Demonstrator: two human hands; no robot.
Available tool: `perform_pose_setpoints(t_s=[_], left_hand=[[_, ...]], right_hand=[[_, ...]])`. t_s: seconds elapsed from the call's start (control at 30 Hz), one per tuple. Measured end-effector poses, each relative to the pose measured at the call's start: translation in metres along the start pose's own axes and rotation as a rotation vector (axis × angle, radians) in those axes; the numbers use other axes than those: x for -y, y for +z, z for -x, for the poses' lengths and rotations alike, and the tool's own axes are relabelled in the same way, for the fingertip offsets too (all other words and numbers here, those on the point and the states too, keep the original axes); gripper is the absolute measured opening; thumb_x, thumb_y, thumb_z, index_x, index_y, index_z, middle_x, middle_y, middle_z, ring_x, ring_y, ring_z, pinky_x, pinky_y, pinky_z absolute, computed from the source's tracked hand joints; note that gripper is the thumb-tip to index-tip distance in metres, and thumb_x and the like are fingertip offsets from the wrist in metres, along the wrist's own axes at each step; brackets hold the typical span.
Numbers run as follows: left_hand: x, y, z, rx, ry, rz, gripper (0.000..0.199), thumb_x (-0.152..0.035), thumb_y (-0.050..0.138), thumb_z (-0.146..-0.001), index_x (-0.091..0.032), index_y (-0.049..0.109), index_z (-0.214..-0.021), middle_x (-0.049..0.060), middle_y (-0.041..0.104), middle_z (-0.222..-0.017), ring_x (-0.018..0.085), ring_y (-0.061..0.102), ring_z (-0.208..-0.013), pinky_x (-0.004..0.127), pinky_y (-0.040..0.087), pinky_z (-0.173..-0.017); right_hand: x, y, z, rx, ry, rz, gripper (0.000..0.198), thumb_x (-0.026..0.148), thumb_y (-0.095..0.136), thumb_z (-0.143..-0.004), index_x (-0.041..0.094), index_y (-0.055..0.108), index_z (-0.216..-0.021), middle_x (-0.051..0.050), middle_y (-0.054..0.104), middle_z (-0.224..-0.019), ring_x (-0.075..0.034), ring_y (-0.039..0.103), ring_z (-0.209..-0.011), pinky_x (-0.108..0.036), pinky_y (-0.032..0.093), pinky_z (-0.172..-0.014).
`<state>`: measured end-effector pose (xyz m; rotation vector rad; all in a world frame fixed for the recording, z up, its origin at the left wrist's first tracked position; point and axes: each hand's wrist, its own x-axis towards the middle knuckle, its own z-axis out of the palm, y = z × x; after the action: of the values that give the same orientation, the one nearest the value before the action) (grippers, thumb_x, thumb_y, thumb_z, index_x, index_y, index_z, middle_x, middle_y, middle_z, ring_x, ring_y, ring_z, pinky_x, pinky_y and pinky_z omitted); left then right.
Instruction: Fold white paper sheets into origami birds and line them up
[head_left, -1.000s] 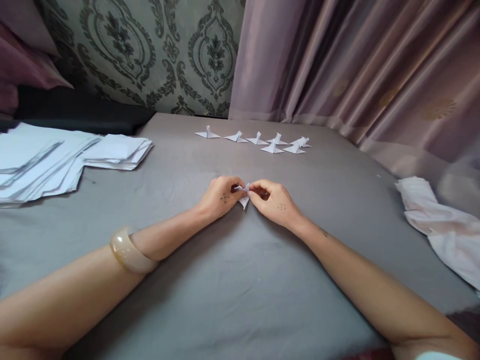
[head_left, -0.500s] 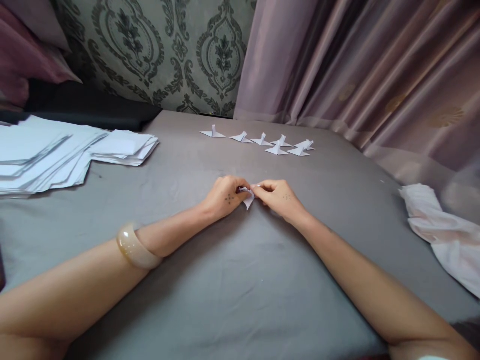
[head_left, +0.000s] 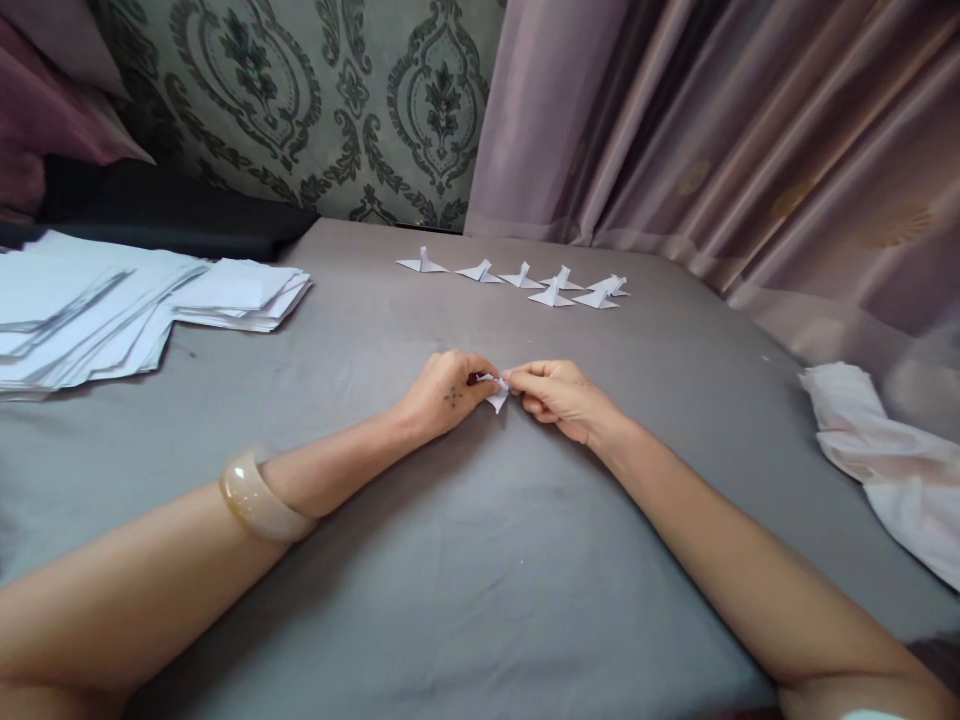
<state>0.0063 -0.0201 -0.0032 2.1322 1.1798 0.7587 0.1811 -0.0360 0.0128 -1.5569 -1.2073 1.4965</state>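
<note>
A small folded piece of white paper (head_left: pixel 497 397) is held just above the grey cloth surface, one pointed end hanging down. My left hand (head_left: pixel 451 393) pinches it from the left between thumb and fingers, which hide part of the folds. From the right, the thumb and forefinger of my right hand (head_left: pixel 559 393) pinch its upper edge, the other fingers curled in. Beyond my hands, several finished-looking white origami figures (head_left: pixel 555 295) with flat pointed wings and an upright middle stand in a loose row.
Stacks of white paper sheets (head_left: pixel 97 320) lie at the left, with smaller cut pieces (head_left: pixel 232 290) beside them. Black cloth (head_left: pixel 180 210) is behind. A crumpled white cloth (head_left: pixel 885 460) lies at the right edge. Mauve curtains (head_left: pixel 637 120) hang along the back right.
My right hand has rolled so that its curled lower fingers show more, still pinching the paper. My left hand has hardly moved. The whole view has shifted slightly.
</note>
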Motion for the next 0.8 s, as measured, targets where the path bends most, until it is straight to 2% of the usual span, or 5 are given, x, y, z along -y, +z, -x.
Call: perform_pose_setpoints(t_s=[0.1,0.3,0.53,0.8], left_hand=[[0.001,0.0,0.0,0.009,0.003,-0.006,0.018,-0.027,0.058,-0.083,-0.018,0.073,-0.085,0.0,0.064,-0.067,0.011,0.053,-0.062,0.023,0.038,-0.06],[-0.001,0.0,-0.001,-0.007,0.041,-0.097,0.017,-0.025,0.058,-0.084,-0.018,0.073,-0.087,0.002,0.067,-0.073,0.014,0.056,-0.067,0.024,0.04,-0.064],[0.001,0.004,-0.003,-0.044,0.045,-0.158,0.015,-0.023,0.061,-0.079,-0.018,0.071,-0.09,0.003,0.067,-0.076,0.016,0.058,-0.071,0.025,0.042,-0.065],[0.004,0.003,-0.005,-0.011,0.079,-0.147,0.014,-0.023,0.058,-0.082,-0.017,0.071,-0.083,0.002,0.064,-0.069,0.014,0.055,-0.067,0.024,0.039,-0.061]], right_hand=[[0.003,0.001,0.0,0.0,0.021,0.003,0.018,0.024,0.066,-0.077,0.012,0.06,-0.066,0.002,0.05,-0.062,0.0,0.033,-0.04,-0.014,0.014,-0.033],[0.007,0.003,0.002,-0.035,0.072,-0.011,0.018,0.024,0.067,-0.077,0.013,0.058,-0.065,0.002,0.05,-0.062,0.0,0.032,-0.039,-0.015,0.014,-0.032],[0.011,0.004,0.005,-0.083,0.05,0.162,0.028,0.031,0.067,-0.077,0.014,0.055,-0.058,0.003,0.049,-0.056,-0.001,0.03,-0.039,-0.015,0.015,-0.032],[0.019,0.006,0.002,-0.018,0.147,-0.023,0.018,0.021,0.064,-0.077,0.012,0.058,-0.063,0.0,0.055,-0.063,0.0,0.035,-0.038,-0.013,0.016,-0.03]])
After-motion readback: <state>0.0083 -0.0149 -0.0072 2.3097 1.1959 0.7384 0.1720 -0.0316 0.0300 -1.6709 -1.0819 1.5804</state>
